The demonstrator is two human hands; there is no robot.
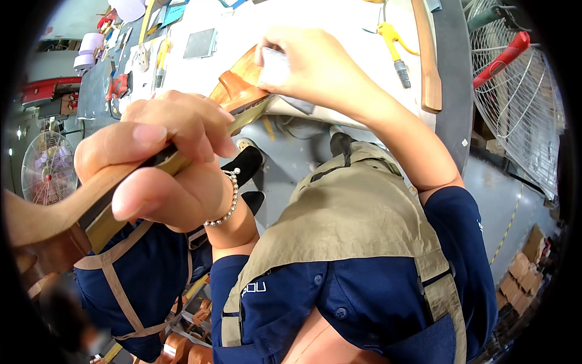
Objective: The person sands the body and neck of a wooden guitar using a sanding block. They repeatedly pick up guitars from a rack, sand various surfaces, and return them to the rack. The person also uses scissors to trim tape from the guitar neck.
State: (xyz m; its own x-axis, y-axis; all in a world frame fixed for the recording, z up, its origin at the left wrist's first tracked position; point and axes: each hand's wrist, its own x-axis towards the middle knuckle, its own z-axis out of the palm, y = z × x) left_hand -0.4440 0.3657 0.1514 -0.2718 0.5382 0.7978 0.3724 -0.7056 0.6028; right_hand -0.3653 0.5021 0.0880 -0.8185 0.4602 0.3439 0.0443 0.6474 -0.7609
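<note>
A brown wooden guitar neck [235, 88] runs slantwise from the lower left up to the bench's near edge, with dark and yellowish strips along its underside. My left hand [173, 136] wraps round its middle, thumb below and fingers over the top. At its far, wider end, my right hand [315, 67] pinches a folded grey-white sheet [276, 69] that looks like sandpaper, held against the wood. The fingers hide part of that sheet. The neck's near end leaves the picture at the lower left.
On the white-covered bench [339, 18] lie a grey square pad [200, 44], a yellow air gun [391, 42] and a long wooden piece [429, 73]. Fans stand at right [521, 103] and left [50, 170]. Another person [133, 273] is close on my left.
</note>
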